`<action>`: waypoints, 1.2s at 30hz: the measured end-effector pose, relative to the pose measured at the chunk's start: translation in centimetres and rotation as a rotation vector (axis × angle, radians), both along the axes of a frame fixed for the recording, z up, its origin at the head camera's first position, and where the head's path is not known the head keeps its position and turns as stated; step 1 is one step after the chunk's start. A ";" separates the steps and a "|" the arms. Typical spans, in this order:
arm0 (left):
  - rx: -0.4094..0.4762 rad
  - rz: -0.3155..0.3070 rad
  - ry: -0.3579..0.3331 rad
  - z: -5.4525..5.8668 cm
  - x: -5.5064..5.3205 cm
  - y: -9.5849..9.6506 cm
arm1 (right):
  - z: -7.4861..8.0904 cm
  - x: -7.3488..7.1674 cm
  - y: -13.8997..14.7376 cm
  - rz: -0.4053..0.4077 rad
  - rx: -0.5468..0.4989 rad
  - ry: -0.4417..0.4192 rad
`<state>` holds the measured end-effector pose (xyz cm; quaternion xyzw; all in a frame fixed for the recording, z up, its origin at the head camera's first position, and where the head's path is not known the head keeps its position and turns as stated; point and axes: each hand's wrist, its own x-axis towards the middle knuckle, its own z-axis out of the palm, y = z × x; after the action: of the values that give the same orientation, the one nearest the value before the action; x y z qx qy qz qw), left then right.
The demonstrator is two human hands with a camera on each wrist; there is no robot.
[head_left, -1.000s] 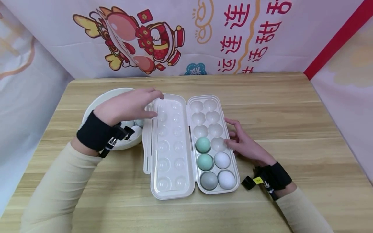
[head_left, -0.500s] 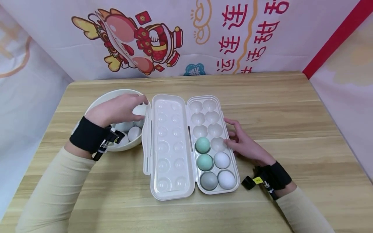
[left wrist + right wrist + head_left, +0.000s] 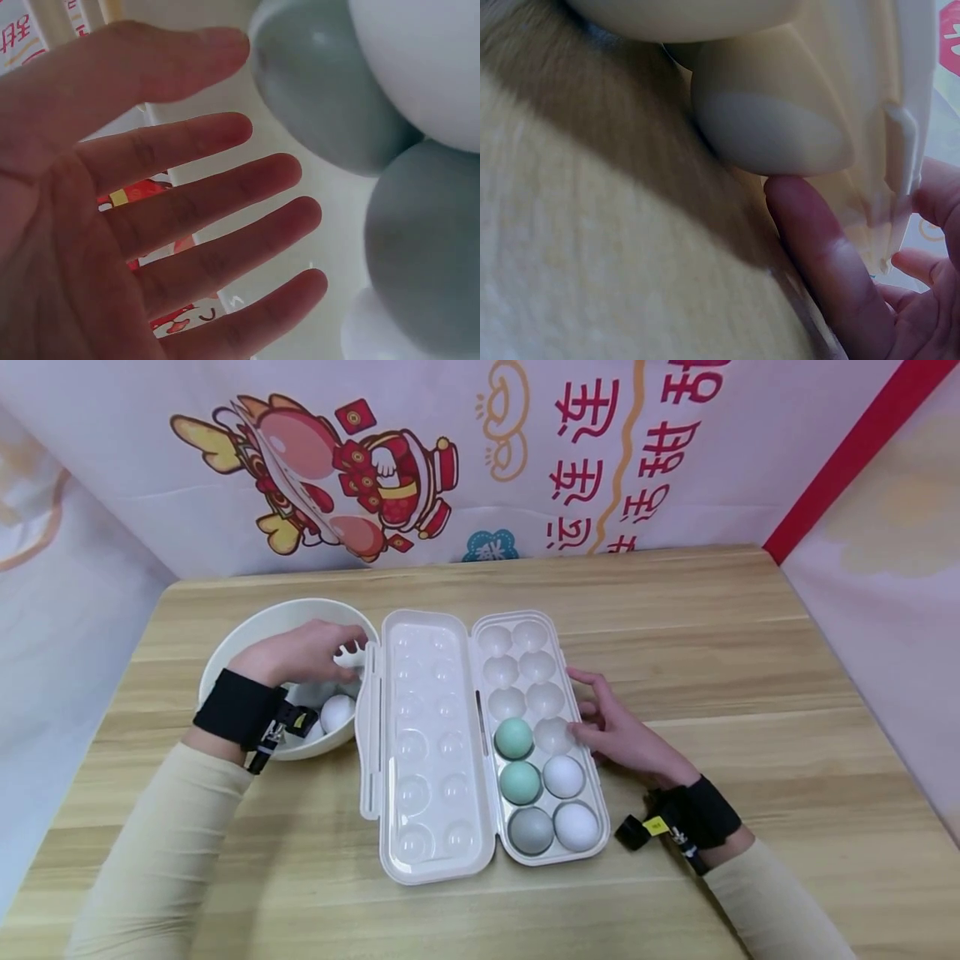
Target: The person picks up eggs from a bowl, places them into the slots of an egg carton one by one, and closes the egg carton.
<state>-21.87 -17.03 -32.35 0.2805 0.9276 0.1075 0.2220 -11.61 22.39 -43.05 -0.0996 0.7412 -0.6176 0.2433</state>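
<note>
Holds the left hand (image 3: 296, 650) inside the white bowl (image 3: 292, 614), near the tabletop's (image 3: 712, 652) back left corner, fingers straight and spread, nothing gripped. Brings the left thumb tip right up to a grey-blue egg (image 3: 322, 82) in the left wrist view; cannot tell whether touching or just short of it. Grips the right edge of the egg box (image 3: 507, 702) with the right hand (image 3: 630, 739), pinching the rim between a digit above and another low beside the cups.

Sets the egg box mid-tabletop, well apart from the right edge, lid (image 3: 431, 735) laid open to the left and side flap (image 3: 369, 727) at the bowl's rim. Fills five of twelve cups, all toward the tabletop's front edge: two green eggs (image 3: 520, 783), two white eggs (image 3: 576, 827) and a grey egg (image 3: 531, 831). Leaves seven cups bare, including one beside the farther green egg. Looks, as a judgement, a little under half loaded, with several eggs left in the bowl.

Cannot count the bowl's eggs, partly covered by the left hand and the black wristband (image 3: 238, 708). Loses the tabletop's front edge below the frame. Cannot sort out every right finger, dim and partly behind the box.
</note>
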 end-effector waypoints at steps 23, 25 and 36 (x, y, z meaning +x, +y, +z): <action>-0.031 0.016 -0.086 -2.0 -0.7 -0.7 | 0.2 0.0 -0.1 0.004 0.008 -0.010; -0.026 0.014 -0.067 -1.9 -0.6 -0.8 | 0.1 -0.1 -0.1 0.005 0.007 -0.013; 0.006 0.007 0.043 -0.6 -0.4 -1.0 | 0.0 -0.1 0.0 0.003 0.020 -0.015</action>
<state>-22.24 -18.05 -32.99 0.2799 0.9329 0.1048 0.2007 -11.68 22.43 -43.02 -0.0940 0.7453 -0.6106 0.2508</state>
